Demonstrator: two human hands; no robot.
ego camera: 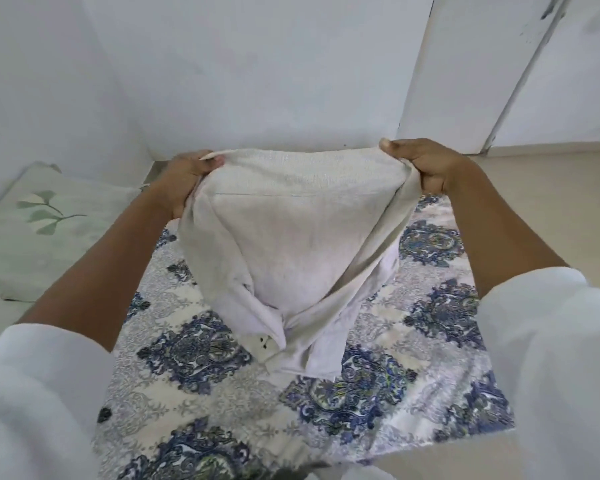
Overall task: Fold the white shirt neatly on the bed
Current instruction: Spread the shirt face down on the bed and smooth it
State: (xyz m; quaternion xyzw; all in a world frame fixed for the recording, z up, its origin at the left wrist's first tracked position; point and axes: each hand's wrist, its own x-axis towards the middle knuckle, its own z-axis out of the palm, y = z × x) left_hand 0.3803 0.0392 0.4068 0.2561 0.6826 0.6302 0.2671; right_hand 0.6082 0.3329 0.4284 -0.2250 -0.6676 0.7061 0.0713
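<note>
White walls behind patterned bed (194, 355); white shirt (291, 244) lifted, lower end bunched on the cover, left hand (184, 181) and right hand (426, 168) each pinching a top corner in curled fingers, probably to spread it flat.

**Obscured and Cut-Off Items**

Cannot see most fingers of the left hand (187, 181) or right hand (430, 168), tucked behind the raised edge of the white shirt (291, 244). Cannot tell collar from sleeves in its bunched lower folds, nor identify the small dark marks (264, 342) there. Cut off at the view's border: near edge of the bed (430, 344), left side of the pillow (32, 251).
</note>
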